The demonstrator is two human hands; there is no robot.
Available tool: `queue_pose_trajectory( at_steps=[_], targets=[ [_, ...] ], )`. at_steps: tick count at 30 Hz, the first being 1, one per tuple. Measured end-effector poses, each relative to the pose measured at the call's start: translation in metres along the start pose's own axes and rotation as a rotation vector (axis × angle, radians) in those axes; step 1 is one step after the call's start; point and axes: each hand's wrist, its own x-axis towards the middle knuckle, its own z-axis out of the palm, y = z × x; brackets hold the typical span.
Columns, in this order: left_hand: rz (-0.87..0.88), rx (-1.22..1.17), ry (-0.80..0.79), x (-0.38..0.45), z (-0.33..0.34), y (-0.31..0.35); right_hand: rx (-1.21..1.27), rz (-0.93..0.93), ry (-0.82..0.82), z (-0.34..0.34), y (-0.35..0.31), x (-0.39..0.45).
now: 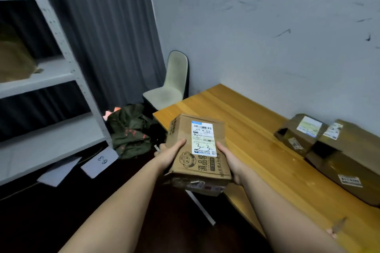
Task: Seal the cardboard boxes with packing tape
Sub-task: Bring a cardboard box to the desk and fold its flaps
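I am holding a box (pixel 198 150) up by the table (pixel 246 139).
My left hand (pixel 169 155) and right hand (pixel 231 162) are gripping its two sides, fingers curled around it, above the table's near corner.

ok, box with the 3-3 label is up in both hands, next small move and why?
Probably set the box down on the bare wooden table. The left hand and right hand both grip its sides, holding it past the table's near-left edge, so neither is free to tape. No tape roll is in view.
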Motion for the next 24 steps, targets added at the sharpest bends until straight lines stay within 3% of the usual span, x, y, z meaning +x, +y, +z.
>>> queue_pose_trajectory(
  at_steps=[8, 19, 24],
  targets=[
    [0.026, 0.131, -0.223, 0.108, -0.020, 0.075, 0.178, -0.029, 0.211, 0.014, -0.042, 0.067],
    [0.008, 0.318, -0.459, 0.256, 0.051, 0.109, 0.349, -0.009, 0.434, -0.040, -0.055, 0.144],
    [0.042, 0.332, -0.510, 0.276, 0.069, 0.138, 0.316, -0.050, 0.498, -0.055, -0.065, 0.174]
  ],
)
